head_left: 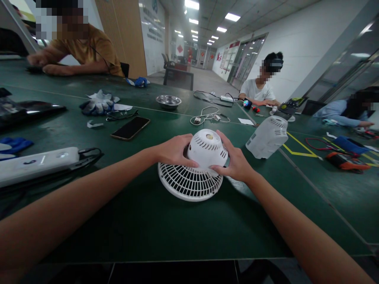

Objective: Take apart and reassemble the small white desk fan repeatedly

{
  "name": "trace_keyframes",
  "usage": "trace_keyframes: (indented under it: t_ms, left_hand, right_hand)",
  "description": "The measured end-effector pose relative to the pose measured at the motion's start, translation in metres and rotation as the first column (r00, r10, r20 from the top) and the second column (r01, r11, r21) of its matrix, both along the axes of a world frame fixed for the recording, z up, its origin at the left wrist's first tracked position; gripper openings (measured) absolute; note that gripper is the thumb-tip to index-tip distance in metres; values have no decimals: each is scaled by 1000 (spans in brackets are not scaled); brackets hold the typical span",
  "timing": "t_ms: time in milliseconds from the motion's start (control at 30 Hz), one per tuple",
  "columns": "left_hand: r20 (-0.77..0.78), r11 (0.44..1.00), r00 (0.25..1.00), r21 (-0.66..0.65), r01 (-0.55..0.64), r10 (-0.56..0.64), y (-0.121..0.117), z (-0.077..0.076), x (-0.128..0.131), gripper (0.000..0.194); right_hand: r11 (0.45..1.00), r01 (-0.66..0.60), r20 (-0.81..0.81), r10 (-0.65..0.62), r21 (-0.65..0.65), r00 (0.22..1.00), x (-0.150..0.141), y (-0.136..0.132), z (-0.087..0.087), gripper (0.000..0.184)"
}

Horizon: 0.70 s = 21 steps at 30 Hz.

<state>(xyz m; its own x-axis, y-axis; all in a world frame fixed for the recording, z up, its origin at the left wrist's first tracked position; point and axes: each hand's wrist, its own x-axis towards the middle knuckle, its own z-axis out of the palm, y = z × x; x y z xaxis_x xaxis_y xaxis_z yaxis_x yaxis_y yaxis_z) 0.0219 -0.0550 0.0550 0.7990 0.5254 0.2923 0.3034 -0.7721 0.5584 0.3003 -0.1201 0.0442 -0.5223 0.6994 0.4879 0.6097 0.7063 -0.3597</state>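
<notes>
The domed housing (207, 152) looks like smooth plastic with a soft satin sheen, and the slatted grille (191, 182) looks like plastic too. The vented casing (266, 138) is duller, paler plastic. The bowl (168, 105) is polished, shiny metal, the phone (130, 128) glassy and dark, the bunched gloves (99, 103) rough cloth, the green surface (166, 232) smooth and faintly glossy.

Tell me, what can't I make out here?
In the head view:
Inside of the white housing: hidden by its shell.
Far side of the grille: behind the housing, left hand and right hand.
Left end of the long white device: cut off by the left edge.
Wall notices: too small to read.
</notes>
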Motion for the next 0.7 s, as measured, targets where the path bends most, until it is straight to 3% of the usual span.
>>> trace_keyframes:
  t_ms: [100, 267, 367, 467, 567, 700]
  left_hand:
    - [14, 1000, 1000, -23, 3, -3, 1, -2, 0, 86]
    - [59, 995, 998, 96, 12, -17, 5, -6, -2, 85]
    - [123, 994, 992, 105, 0, -13, 7, -11, -3, 83]
    - [175, 996, 983, 69, 51, -62, 5, -16, -1, 101]
    - [196, 992, 976, 101, 73, -92, -1, -19, 4, 132]
    - [211, 991, 976, 135, 23, -51, -12, -19, 13, 134]
  right_hand:
    - [1000, 21, 0, -21, -3, 1000, -1, -1, 0, 117]
    - [995, 91, 13, -92, 44, 996, -2, -1, -2, 116]
    - [995, 96, -65, -97, -32, 993, 1, -3, -4, 104]
    - [984, 41, -169, -71, -174, 983, 2, -8, -7, 92]
    - [973, -17, -193, -29, -230, 981, 0, -11, -8, 98]
    - [967, -42, -171, -2, -252, 985, -3, -13, -4, 100]
